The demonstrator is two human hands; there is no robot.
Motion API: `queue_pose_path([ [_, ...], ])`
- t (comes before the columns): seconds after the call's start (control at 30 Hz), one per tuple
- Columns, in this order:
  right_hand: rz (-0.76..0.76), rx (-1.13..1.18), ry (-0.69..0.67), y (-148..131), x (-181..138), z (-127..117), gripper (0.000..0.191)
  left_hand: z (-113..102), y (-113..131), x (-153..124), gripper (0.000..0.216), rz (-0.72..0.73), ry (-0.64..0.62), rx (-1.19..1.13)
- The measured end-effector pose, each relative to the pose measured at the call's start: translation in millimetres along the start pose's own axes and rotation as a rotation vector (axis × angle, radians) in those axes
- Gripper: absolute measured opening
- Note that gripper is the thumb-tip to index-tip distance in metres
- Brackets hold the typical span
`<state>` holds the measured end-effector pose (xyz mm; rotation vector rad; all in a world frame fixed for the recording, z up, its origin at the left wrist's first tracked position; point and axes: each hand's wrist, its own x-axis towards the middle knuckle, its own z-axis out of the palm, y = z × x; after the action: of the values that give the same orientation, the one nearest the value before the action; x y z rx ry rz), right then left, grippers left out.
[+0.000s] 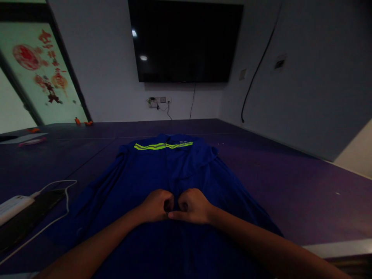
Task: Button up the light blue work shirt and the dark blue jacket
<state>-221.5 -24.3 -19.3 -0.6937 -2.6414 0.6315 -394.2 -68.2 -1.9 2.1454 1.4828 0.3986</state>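
A blue work jacket (145, 166) with a yellow-green reflective stripe across its chest lies spread out, collar at the far end. Over its front opening my left hand (158, 205) is closed, fingers curled at the jacket's middle edge. My right hand (194, 205) faces it from the other side, also closed, its thumb stretched toward the left hand. The two hands nearly meet. The cloth pinched in the fingers is mostly hidden, and the dim light blurs any button there.
The jacket lies on a purple surface (290, 186). At left are a white power adapter (16, 207), a dark phone-like slab (35, 215) and a white cable (67, 201). A pink item (32, 142) lies farther back. A television (186, 42) hangs on the wall.
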Motion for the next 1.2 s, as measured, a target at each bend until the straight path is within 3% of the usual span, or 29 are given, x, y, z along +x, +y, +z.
queue_pose_path([
  [0.27,0.133,0.063,0.026,0,7,1,0.021,-5,9,-3,0.013,-0.090,-0.060,-0.115],
  [0.47,0.134,0.454,-0.048,10,10,-3,0.002,-12,10,-2,0.020,-0.157,-0.108,-0.273],
  [0.57,0.122,0.670,-0.078,14,12,-4,0.007,-17,10,-1,0.022,-0.197,-0.099,-0.406],
  [0.73,0.135,0.845,-0.059,18,15,-3,0.004,-18,9,1,0.026,-0.284,-0.030,-0.608],
  [0.97,0.211,0.937,-0.006,20,16,-4,0.006,-14,9,1,0.024,-0.311,-0.053,-0.670],
  [1.2,0.165,0.945,-0.099,19,16,-4,0.009,-13,2,0,0.014,-0.266,-0.157,-0.742],
])
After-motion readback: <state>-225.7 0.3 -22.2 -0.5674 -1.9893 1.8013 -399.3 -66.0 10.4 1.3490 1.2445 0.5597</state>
